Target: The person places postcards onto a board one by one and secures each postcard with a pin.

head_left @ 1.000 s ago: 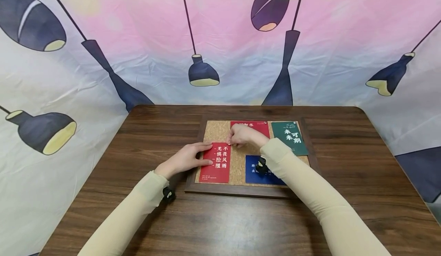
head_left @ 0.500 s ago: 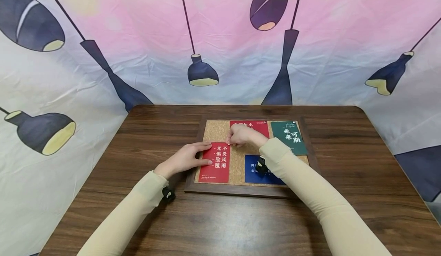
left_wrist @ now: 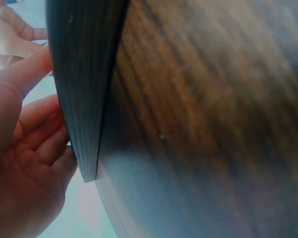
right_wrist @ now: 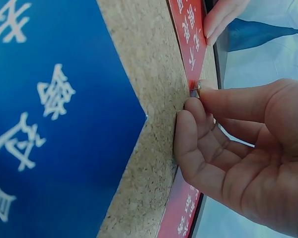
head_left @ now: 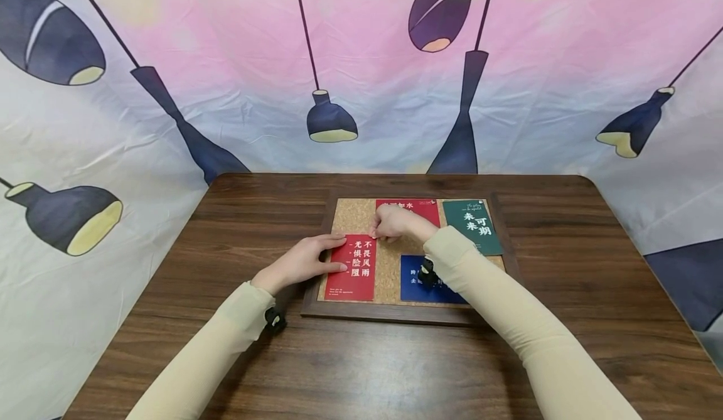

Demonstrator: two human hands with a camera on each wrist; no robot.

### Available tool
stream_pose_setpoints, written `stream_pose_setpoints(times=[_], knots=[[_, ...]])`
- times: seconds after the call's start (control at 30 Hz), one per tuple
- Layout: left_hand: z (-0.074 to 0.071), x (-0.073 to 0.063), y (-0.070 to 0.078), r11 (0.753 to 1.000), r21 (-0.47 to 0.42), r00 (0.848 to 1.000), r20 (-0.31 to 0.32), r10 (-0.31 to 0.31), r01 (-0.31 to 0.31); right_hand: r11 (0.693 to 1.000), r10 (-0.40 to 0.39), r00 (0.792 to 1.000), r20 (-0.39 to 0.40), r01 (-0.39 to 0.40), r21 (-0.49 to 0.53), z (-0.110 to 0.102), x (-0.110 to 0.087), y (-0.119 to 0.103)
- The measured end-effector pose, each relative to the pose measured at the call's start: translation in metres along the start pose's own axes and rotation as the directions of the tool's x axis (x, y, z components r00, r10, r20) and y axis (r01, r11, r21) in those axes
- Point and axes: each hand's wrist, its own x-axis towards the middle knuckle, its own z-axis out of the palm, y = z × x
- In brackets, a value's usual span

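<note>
A red card [head_left: 351,285] with white characters lies upright on the left part of a framed corkboard [head_left: 388,275]. My left hand [head_left: 302,258] rests on the card's left side, thumb and fingers spread. At the card's top right corner, my right hand [head_left: 396,222] pinches a small thumbtack [right_wrist: 196,90] between thumb and finger. The tack's metal shank touches the card in the right wrist view; how deep it sits cannot be told. In the left wrist view, the dark wooden frame [left_wrist: 84,89] hides the card and part of the left fingers.
A second red card [head_left: 426,210], partly behind my right hand, sits at the board's top. A green card [head_left: 480,241] is at its upper right, and a blue card [head_left: 415,291] below, partly covered by my right forearm. The brown wooden table [head_left: 350,370] extends around the board.
</note>
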Motion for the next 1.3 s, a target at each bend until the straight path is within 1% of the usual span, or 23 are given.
stream_pose_setpoints(times=[0.33, 0.53, 0.7, 0.87, 1.3], knots=[[0.0013, 0.0002, -0.001, 1.0, -0.003, 1.0, 0.011, -0.016, 0.016, 0.999, -0.028, 0.999, 0.022, 0.029, -0.029, 0.0, -0.001, 0.0017], [0.0011, -0.0004, -0.0013, 1.0, 0.01, 1.0, 0.004, 0.002, -0.002, 0.998, -0.044, 0.999, 0.031, 0.046, -0.045, -0.0003, -0.001, 0.0032], [0.0005, 0.0, -0.0016, 1.0, 0.007, 1.0, 0.001, -0.006, 0.006, 0.996, -0.058, 0.998, 0.034, 0.06, -0.061, -0.0021, -0.0006, 0.0025], [0.0007, 0.0011, -0.0022, 1.0, 0.0, 1.0, 0.005, -0.021, 0.021, 0.996, -0.059, 0.998, 0.034, 0.061, -0.062, -0.003, 0.0, 0.0026], [0.0012, 0.0012, -0.0022, 1.0, 0.004, 1.0, 0.004, -0.014, 0.014, 0.998, -0.048, 0.998, 0.038, 0.05, -0.049, -0.0031, 0.0019, 0.0039]])
